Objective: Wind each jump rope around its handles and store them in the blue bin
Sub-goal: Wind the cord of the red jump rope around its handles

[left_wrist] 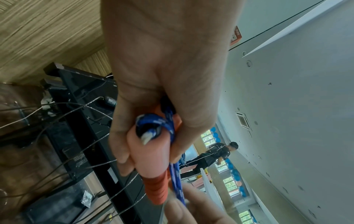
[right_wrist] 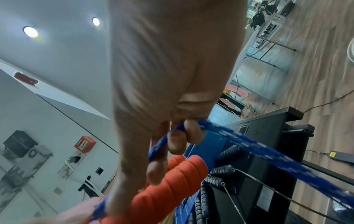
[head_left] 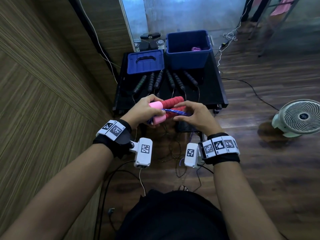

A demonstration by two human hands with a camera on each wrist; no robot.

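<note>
My left hand [head_left: 145, 108] grips the pink ends of two red-and-pink jump rope handles [head_left: 171, 103] held side by side above the table's near edge. A blue braided rope [head_left: 174, 112] crosses them. In the left wrist view the left hand [left_wrist: 153, 136] wraps the pink handle end [left_wrist: 151, 157] and the knotted blue rope [left_wrist: 153, 125]. My right hand [head_left: 192, 113] pinches the blue rope [right_wrist: 249, 145] just over the red handles [right_wrist: 172, 181]; the rope trails down past my wrist. The blue bin [head_left: 188, 49] stands open at the table's far right, with something pink inside.
The bin's blue lid [head_left: 145, 62] lies left of it on the black table [head_left: 213, 90]. Several black jump rope handles [head_left: 166, 80] with thin wire cords lie in a row in front. A white fan [head_left: 299, 116] stands on the wood floor at right. Cables cross the floor.
</note>
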